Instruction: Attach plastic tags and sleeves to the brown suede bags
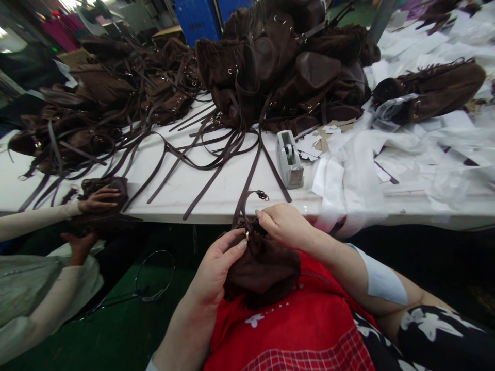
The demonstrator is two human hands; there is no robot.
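A dark brown suede bag [266,268] rests on my lap against a red apron, just below the table edge. My left hand [216,263] grips its left upper rim, thumb and forefinger pinching beside a small gold ring [247,235]. Above the bag's opening, my right hand [284,224] is closed, thumb against forefinger; what its fingertips hold is too small to make out. A thin brown strap [243,203] rises from the bag and curves over to a small buckle [263,195] near my right fingertips.
A grey tape dispenser [290,159] stands near the table's front edge. Large heaps of brown bags [270,62] and long straps lie behind it. White wrapping [356,170] drapes over the edge at right. At left, a co-worker's hands [98,201] hold another bag.
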